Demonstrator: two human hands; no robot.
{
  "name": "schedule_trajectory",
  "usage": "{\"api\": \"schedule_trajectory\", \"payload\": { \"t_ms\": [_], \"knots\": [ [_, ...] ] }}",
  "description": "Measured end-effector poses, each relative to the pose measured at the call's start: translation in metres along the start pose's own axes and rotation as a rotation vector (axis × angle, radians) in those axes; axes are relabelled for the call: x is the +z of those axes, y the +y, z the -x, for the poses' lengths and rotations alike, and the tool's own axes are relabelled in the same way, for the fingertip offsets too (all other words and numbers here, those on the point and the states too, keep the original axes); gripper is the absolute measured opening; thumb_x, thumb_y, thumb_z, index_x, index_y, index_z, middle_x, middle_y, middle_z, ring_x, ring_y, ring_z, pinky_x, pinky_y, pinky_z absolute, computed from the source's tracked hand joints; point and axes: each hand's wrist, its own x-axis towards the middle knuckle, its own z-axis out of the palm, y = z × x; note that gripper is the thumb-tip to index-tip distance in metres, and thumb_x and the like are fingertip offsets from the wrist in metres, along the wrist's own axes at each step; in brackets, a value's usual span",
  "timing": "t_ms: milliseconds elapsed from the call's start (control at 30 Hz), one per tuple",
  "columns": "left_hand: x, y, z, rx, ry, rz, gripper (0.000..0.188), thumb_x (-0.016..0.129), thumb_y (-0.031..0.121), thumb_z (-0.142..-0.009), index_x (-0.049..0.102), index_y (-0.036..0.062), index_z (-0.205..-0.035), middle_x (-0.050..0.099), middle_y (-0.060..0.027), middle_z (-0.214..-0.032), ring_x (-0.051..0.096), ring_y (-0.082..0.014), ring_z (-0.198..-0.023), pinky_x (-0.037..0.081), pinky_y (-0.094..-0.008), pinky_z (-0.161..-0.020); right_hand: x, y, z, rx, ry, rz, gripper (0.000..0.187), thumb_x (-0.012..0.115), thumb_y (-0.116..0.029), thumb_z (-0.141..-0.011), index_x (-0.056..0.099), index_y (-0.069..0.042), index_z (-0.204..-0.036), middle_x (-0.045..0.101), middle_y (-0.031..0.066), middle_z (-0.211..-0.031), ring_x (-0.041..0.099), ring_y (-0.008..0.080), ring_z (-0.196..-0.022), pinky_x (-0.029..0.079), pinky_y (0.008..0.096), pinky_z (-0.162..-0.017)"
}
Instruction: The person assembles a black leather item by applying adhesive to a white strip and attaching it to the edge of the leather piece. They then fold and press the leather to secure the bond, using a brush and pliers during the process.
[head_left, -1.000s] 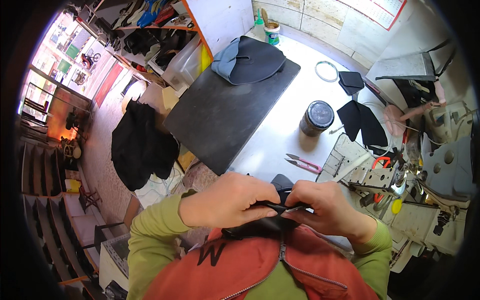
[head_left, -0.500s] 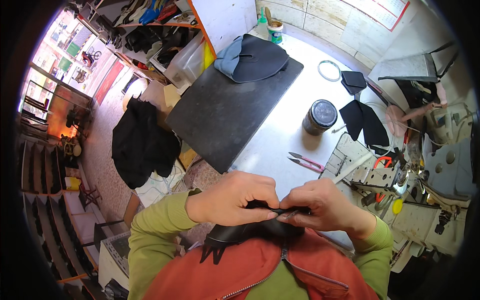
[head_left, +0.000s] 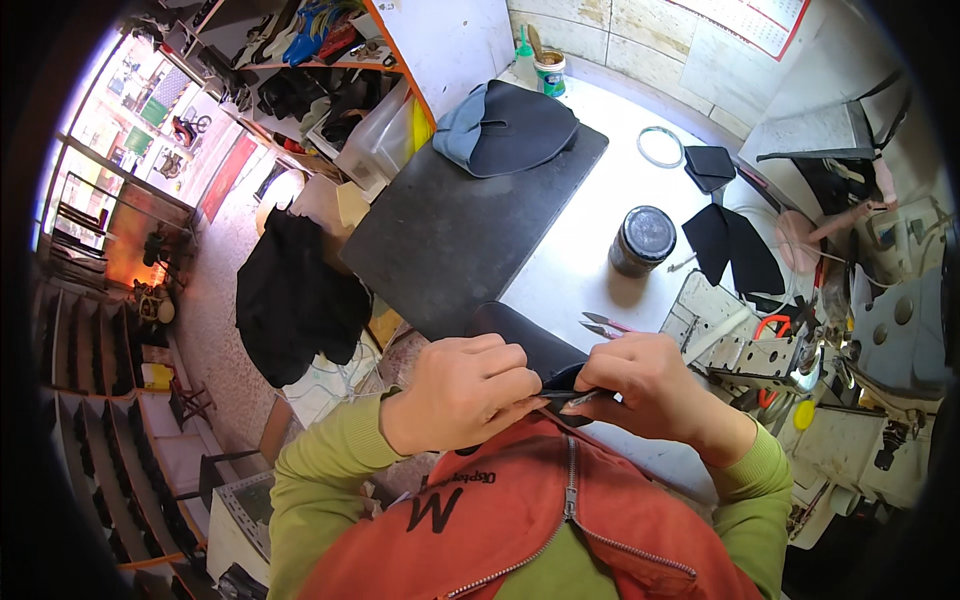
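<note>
My left hand (head_left: 465,385) and my right hand (head_left: 655,385) meet close in front of my chest. Both are closed, pinching the near edge of a black leather piece (head_left: 530,338) between thumbs and bent fingers. The piece stretches away from me over the table's near edge, its far end overlapping the black mat. A small shiny sliver shows by my right thumb; I cannot make out what it is. Just beyond my right hand lie thread snips (head_left: 606,324) with pink handles, partly covered by that hand.
A dark lidded jar (head_left: 645,240) stands on the white table. Farther back, a black and blue-grey cut piece (head_left: 520,125) lies on the black mat (head_left: 430,240). A sewing machine (head_left: 750,355) borders the right side, near black scraps (head_left: 735,250). Black cloth (head_left: 300,300) hangs at left.
The black leather piece has swung from below my hands, against my chest, to beyond them over the table. Both hands still pinch it. The view has shifted slightly.
</note>
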Motion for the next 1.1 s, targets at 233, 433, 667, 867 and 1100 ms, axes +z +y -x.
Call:
{"api": "schedule_trajectory", "payload": {
  "t_ms": [233, 433, 667, 867, 1100],
  "knots": [
    [0.008, 0.005, 0.012, -0.009, 0.091, -0.041, 0.018, 0.074, 0.012, -0.066, 0.064, 0.0104, -0.081, 0.043, -0.0008, -0.063, 0.046, -0.0165, -0.052, 0.036, -0.0296, -0.043, 0.012, 0.004, 0.006, -0.058, 0.128, 0.025, 0.020, 0.074, -0.015, -0.064, 0.057, -0.012, -0.074, 0.053, 0.0017, -0.069, 0.053, 0.0221, -0.057, 0.040, 0.0325, -0.051],
    [0.005, 0.006, 0.014, 0.039, 0.109, -0.064, 0.020, 0.075, 0.013, -0.065, 0.066, 0.0105, -0.083, 0.041, 0.0002, -0.061, 0.045, -0.0146, -0.051, 0.034, -0.0291, -0.043, 0.024, 0.005, 0.012, -0.234, 0.326, 0.210, 0.017, 0.070, -0.013, -0.062, 0.059, -0.013, -0.076, 0.053, -0.0010, -0.070, 0.048, 0.0149, -0.052, 0.035, 0.0282, -0.047],
    [0.005, 0.009, 0.014, 0.037, 0.100, -0.074, 0.026, 0.076, 0.016, -0.065, 0.068, 0.0128, -0.089, 0.041, 0.0007, -0.062, 0.045, -0.0146, -0.052, 0.033, -0.0292, -0.043, 0.027, 0.004, 0.015, -0.444, 0.426, 0.541, 0.010, 0.062, -0.014, -0.065, 0.061, -0.012, -0.076, 0.055, -0.0028, -0.076, 0.041, 0.0093, -0.053, 0.029, 0.0228, -0.047],
    [0.016, 0.015, 0.004, -0.156, 0.196, 0.080, 0.015, 0.071, 0.009, -0.073, 0.064, 0.0076, -0.086, 0.050, -0.0048, -0.069, 0.049, -0.0200, -0.056, 0.037, -0.0286, -0.049, 0.019, 0.005, 0.006, -0.444, 0.430, 0.611, 0.019, 0.062, -0.015, -0.067, 0.064, -0.011, -0.085, 0.057, -0.0011, -0.083, 0.043, 0.0092, -0.054, 0.031, 0.0223, -0.048],
    [0.040, -0.006, 0.012, -0.779, 0.443, 0.964, 0.007, 0.057, 0.010, -0.092, 0.055, 0.0035, -0.092, 0.055, 0.0034, -0.079, 0.049, -0.0039, -0.069, 0.040, -0.0190, -0.065, 0.035, 0.004, 0.025, 0.047, 0.483, -0.017, 0.043, 0.076, -0.025, -0.075, 0.050, -0.004, -0.103, 0.057, 0.0098, -0.083, 0.056, 0.0222, -0.063, 0.045, 0.0290, -0.053]
  ]
}}
